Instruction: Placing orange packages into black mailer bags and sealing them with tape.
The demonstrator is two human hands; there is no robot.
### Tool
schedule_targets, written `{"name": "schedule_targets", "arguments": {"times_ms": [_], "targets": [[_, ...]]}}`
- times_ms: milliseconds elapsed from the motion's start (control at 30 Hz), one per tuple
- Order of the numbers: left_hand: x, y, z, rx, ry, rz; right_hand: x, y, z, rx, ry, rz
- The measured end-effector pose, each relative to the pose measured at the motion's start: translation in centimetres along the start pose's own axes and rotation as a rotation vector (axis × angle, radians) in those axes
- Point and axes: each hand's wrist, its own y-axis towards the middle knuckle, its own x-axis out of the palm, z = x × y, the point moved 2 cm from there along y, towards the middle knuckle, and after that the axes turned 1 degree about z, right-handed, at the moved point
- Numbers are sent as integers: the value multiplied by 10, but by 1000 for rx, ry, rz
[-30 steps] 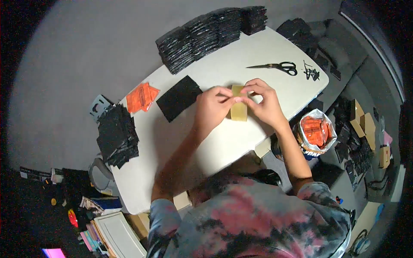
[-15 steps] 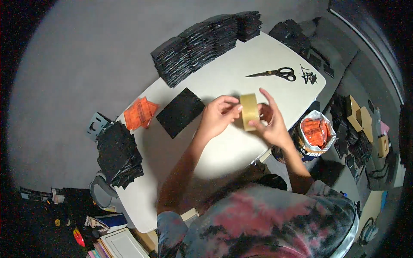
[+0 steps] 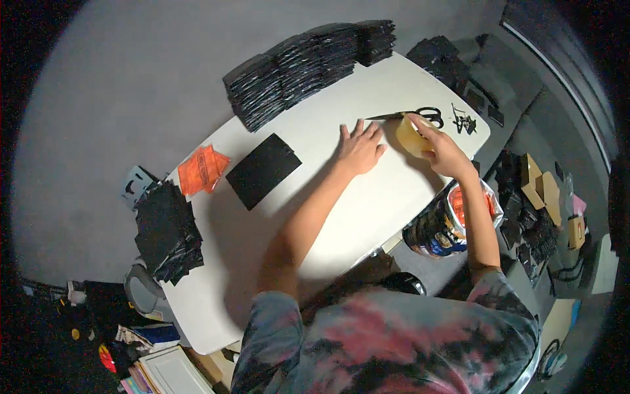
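My right hand [image 3: 441, 150] grips a roll of tan packing tape [image 3: 411, 136] near the far right part of the white table [image 3: 328, 223]. My left hand [image 3: 359, 148] lies flat on the tabletop, fingers spread, just left of the roll. Black-handled scissors [image 3: 420, 115] lie just beyond the tape. A flat black pouch [image 3: 263, 169] rests on the table to the left of my hands, with an orange packet [image 3: 202, 169] beside it.
A long stack of black pouches [image 3: 302, 65] lines the table's far edge. Another black pile [image 3: 165, 230] sits at the left end. A bag with orange contents [image 3: 459, 213] stands right of the table, with boxes and black items [image 3: 538, 210] on the floor.
Both hands held the tape roll near the table's middle before. Now my right hand has carried it further right toward the scissors, and my left hand has let go and lies flat.
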Motion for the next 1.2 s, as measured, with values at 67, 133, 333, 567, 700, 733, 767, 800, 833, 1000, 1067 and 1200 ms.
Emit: {"name": "schedule_targets", "arguments": {"times_ms": [67,133,333,567,700,733,767,800,833,1000,1067,1200], "targets": [[7,24,0,3,39,-18,-3,-1,5,45,-9,-48],[13,39,-10,-47,97,-52,-7,7,-6,133,5,-161],[21,70,-15,-13,-14,-57,-6,18,43,69,-113,-179],[29,66,-22,-61,-110,123,-3,41,68,58,-75,-246],[15,66,-31,-174,-448,429,1,43,81,26,-113,-191],[15,63,-38,-254,-445,432,2,47,78,24,-153,-184],[18,61,-40,-329,-451,430,7,45,81,19,-155,-197],[22,59,-42,-357,-447,444,11,47,86,35,-124,-178],[26,62,-39,-358,-479,438,12,49,91,47,-93,-160],[15,57,-23,-245,-400,545,9,35,95,149,-130,-99],[16,48,-27,-255,-403,443,21,43,90,175,-111,-75],[21,18,-29,-166,-528,380,29,44,90,49,-95,-46]]}}
